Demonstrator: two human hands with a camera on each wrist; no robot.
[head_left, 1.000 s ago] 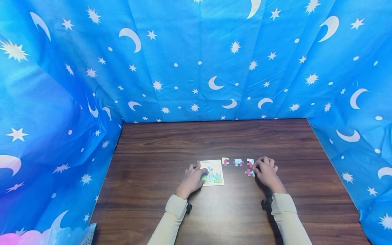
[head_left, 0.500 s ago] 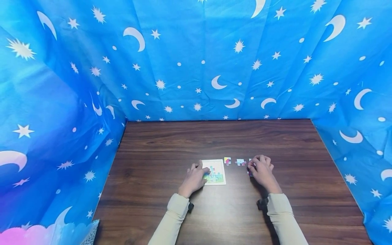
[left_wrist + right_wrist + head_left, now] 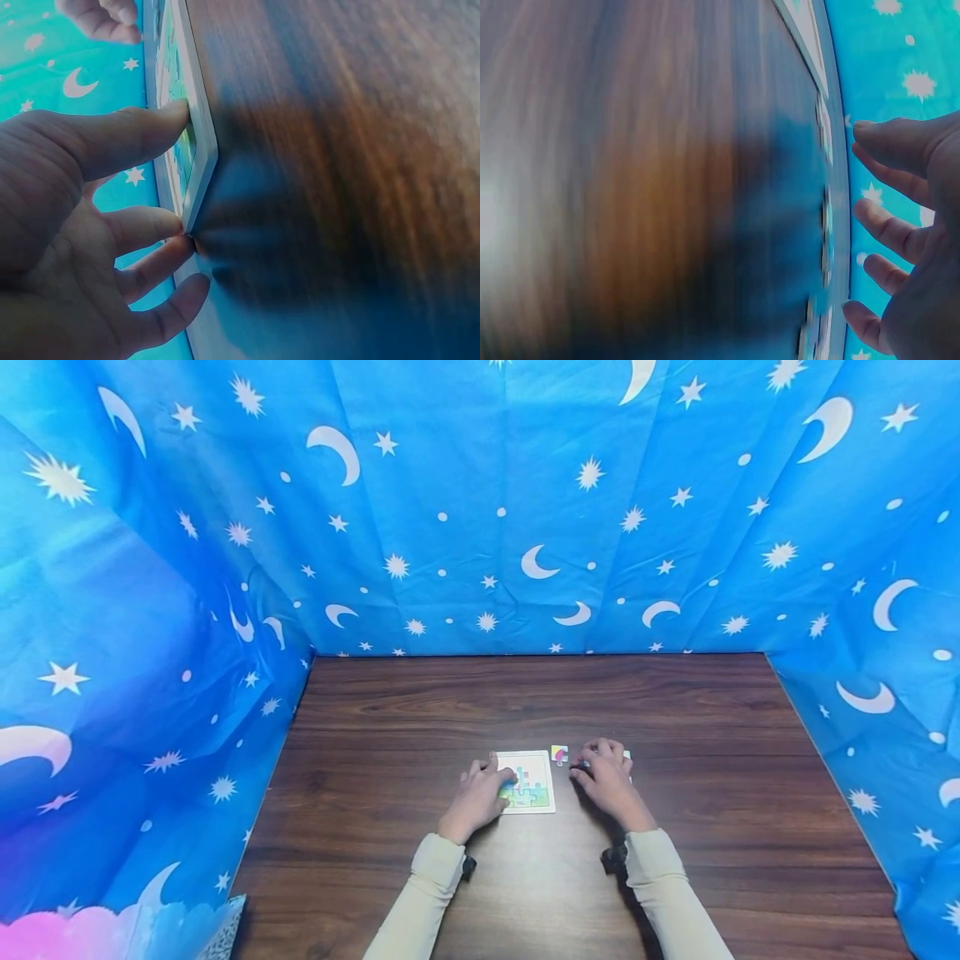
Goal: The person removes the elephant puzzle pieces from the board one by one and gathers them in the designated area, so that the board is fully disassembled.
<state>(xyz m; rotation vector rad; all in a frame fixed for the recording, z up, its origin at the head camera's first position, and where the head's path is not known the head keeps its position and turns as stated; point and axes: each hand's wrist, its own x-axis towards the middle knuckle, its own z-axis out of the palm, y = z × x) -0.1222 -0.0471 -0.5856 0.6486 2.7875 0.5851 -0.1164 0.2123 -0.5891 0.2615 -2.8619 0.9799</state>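
My left hand point(image 3: 474, 797) holds a small framed jigsaw puzzle point(image 3: 551, 787) by its left side. In the left wrist view the thumb lies over the puzzle frame point(image 3: 201, 127), with fingertips at its edge. Green and blue pieces fill the lower part inside the frame. My right hand point(image 3: 609, 781) hovers low over loose pieces right of the puzzle, hiding most of them. Its fingers are slightly bent, and no piece shows between them in the right wrist view. A yellow and pink puzzle piece point(image 3: 559, 754) lies between the frame and this hand.
The dark wood table point(image 3: 420, 702) extends around both hands. A blue cloth point(image 3: 450, 485) with moons and stars rises at the back and sides. Loose pieces point(image 3: 825, 236) appear edge-on in the right wrist view. A pink and blue scalloped item point(image 3: 112, 935) stands at front left.
My right hand has moved left from the rightmost loose pieces, now covering the middle one. My left hand stays on the puzzle frame. The head view has shifted slightly.
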